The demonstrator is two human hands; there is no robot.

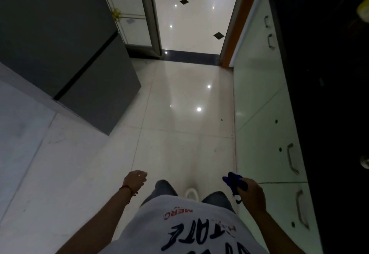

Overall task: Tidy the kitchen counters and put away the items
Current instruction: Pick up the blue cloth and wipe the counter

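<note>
Closest to the camera is a white t-shirt with dark blue lettering [185, 231], with dark jeans and one white shoe toe [190, 192] poking out below it on the floor. Right hand [250, 193] is curled around a bunched-up dark blue cloth [234, 182], holding it low next to the cabinets, so that's where the cleaning rag is, up off any surface. Left hand [135, 180] hangs at the side with fingers loosely curled and nothing in it, and there's a thin red thread bracelet [126, 190] on that wrist. Floor is big glossy cream tiles [179, 114], shiny enough to bounce back little ceiling light spots. On the right runs a row of pale glossy cabinet doors with curved metal handles [263, 114], topped by a black countertop [329, 74] that's too dark to make out much on. On the left sits a tall dark grey fridge-like appliance [60, 44] against a pale wall. Straight ahead is an open doorway with an orange-brown wooden frame [239, 24], a dark threshold strip [189, 55], and beyond it more cream floor with small black diamond insets [218, 35].
</note>
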